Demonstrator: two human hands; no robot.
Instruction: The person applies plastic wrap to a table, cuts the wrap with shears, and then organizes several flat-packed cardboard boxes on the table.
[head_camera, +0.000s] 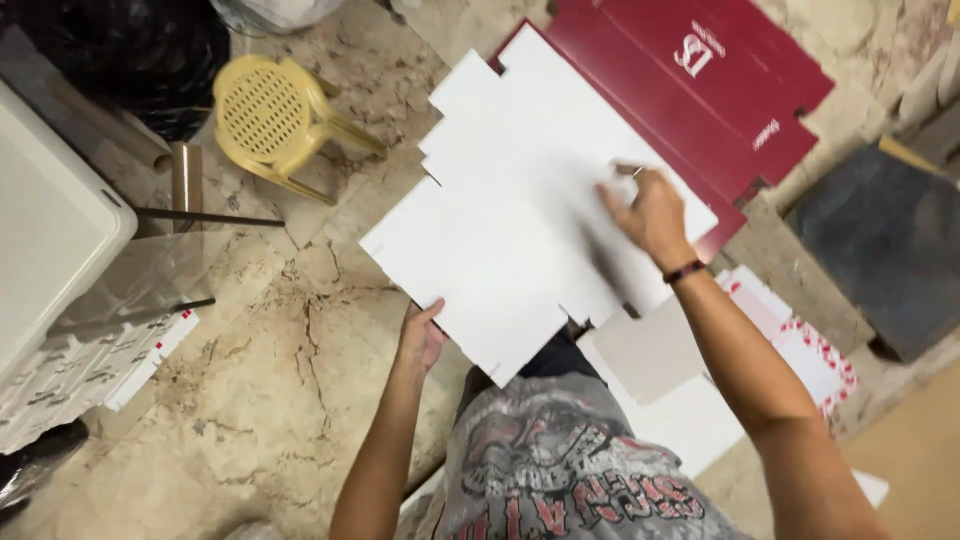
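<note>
Overhead, a person in a grey printed shirt works a flat, die-cut white cardboard box blank (520, 210) held above a marbled beige stone floor (270, 400) — the sheet is unfolded, its notched flaps and tabs spread in a single plane, so as far as can be seen no panel has yet been creased up or locked. The left hand (420, 338) grips the near lower edge of the blank, thumb on top and fingers hidden beneath it, closed on the card. The right hand (648, 212), a dark band at its wrist, presses down on the sheet's right side with fingers curled and partly blurred; whether it pinches the card or merely rests on it cannot be told. Beneath and beyond the white sheet lies a second flat blank of dark red glossy cardboard (700, 80), also unfolded, on the floor. By the person's right side more flat printed card pieces in white and red (800, 350) lie in a loose pile, just beside a dark grey slab (885, 250). A small yellow plastic stool (270, 115) stands well apart at upper left, near a white plastic container (50, 220) and a stack of white sheets (90, 360). Judged from this, forming the box is at its very start — every fold is yet to be made.
</note>
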